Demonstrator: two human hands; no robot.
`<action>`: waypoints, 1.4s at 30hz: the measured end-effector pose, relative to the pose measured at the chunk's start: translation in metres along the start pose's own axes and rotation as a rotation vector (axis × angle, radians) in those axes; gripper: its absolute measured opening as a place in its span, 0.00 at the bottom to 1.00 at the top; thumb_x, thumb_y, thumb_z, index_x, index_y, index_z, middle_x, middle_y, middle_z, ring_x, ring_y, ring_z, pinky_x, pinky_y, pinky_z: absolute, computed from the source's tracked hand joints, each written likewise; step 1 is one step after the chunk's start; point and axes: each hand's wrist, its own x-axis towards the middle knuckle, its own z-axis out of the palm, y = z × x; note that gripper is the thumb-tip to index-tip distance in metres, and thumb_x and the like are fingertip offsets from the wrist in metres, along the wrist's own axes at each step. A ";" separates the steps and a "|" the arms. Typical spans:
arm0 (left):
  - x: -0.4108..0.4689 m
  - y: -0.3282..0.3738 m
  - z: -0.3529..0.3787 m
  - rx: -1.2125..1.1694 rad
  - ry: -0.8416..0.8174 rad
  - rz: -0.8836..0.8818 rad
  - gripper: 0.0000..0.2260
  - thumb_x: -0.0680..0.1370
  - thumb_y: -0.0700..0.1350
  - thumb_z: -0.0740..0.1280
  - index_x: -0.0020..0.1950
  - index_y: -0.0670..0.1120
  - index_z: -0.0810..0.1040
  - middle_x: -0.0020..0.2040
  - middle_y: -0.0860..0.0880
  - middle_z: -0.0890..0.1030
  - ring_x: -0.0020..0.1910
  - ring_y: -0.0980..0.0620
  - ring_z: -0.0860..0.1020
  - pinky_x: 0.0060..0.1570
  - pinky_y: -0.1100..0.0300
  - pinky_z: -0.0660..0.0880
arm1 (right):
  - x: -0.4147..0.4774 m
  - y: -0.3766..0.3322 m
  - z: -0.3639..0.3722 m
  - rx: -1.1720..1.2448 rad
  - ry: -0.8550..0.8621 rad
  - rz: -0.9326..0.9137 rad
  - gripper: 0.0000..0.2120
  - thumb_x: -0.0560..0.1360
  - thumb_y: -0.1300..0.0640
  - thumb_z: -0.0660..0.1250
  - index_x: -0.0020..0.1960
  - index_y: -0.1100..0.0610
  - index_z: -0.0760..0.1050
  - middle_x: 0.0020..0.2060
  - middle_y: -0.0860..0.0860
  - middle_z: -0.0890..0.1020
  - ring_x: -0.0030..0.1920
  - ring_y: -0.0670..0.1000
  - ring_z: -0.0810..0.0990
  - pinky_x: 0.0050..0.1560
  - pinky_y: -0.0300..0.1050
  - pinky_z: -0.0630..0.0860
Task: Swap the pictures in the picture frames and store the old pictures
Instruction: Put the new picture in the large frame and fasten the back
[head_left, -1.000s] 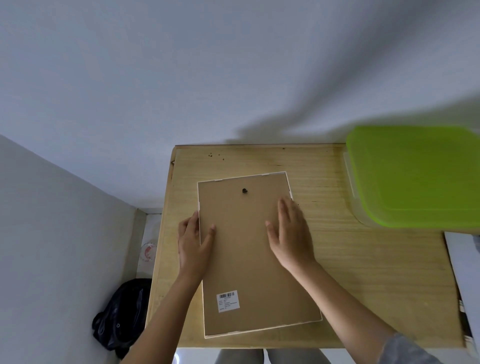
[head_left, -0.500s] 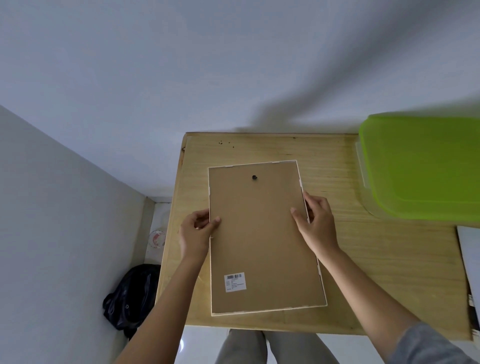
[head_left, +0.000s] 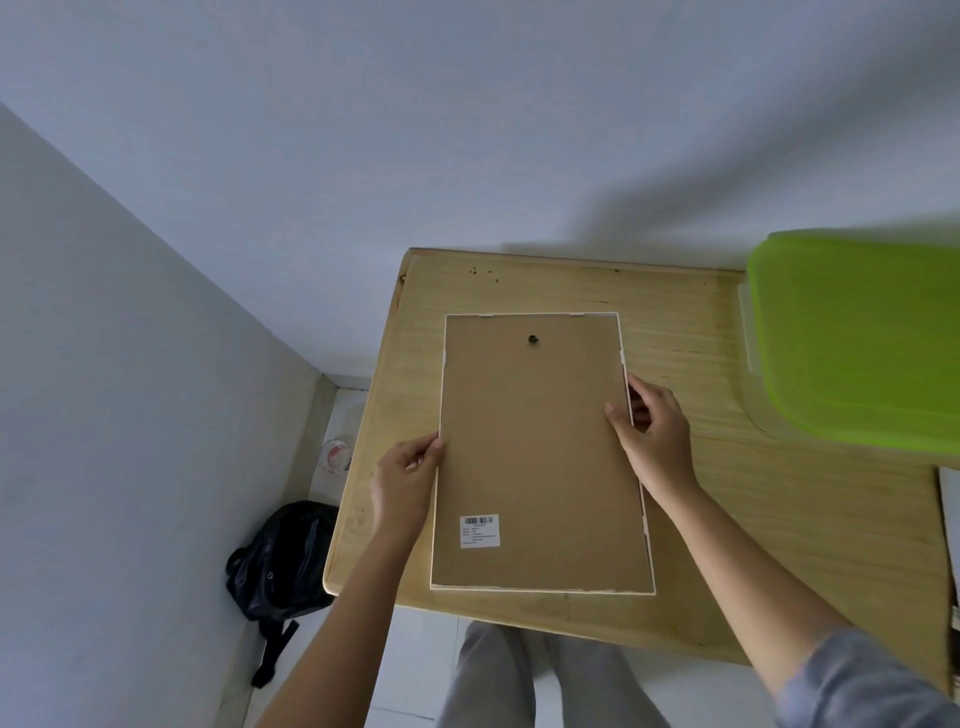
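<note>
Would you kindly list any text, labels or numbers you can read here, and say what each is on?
White sticker on the picture frame's brown backing board: a barcode with lines of print below it, all too small to read.
Round red-and-white item on the floor: its marking is too blurred to read.
Nothing else bears text.

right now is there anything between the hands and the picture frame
Nothing visible. The left hand grips the picture frame at its left edge and the right hand at its right edge, both touching it directly.

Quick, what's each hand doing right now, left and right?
Left hand: closed on the left edge of the picture frame, which lies face down.
Right hand: closed on the frame's right edge.
</note>
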 end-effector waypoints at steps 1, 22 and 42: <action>0.000 0.001 0.002 -0.027 0.027 -0.039 0.07 0.75 0.46 0.69 0.51 0.49 0.82 0.47 0.53 0.83 0.49 0.56 0.80 0.53 0.60 0.75 | 0.001 0.000 -0.001 0.002 -0.011 -0.003 0.21 0.73 0.59 0.68 0.66 0.57 0.71 0.51 0.50 0.73 0.47 0.47 0.74 0.49 0.34 0.70; -0.004 0.022 0.016 0.039 0.206 -0.098 0.05 0.70 0.44 0.74 0.41 0.44 0.82 0.33 0.53 0.79 0.34 0.58 0.76 0.36 0.67 0.69 | 0.004 0.004 -0.003 -0.007 -0.043 -0.018 0.21 0.74 0.61 0.68 0.66 0.61 0.70 0.56 0.57 0.73 0.50 0.50 0.76 0.56 0.42 0.72; -0.077 -0.032 -0.002 0.161 -0.145 0.062 0.48 0.56 0.62 0.75 0.72 0.52 0.62 0.62 0.54 0.65 0.62 0.51 0.71 0.61 0.51 0.73 | -0.063 0.017 -0.028 -0.241 -0.229 -0.209 0.41 0.65 0.50 0.76 0.71 0.63 0.61 0.63 0.57 0.68 0.62 0.51 0.66 0.61 0.30 0.56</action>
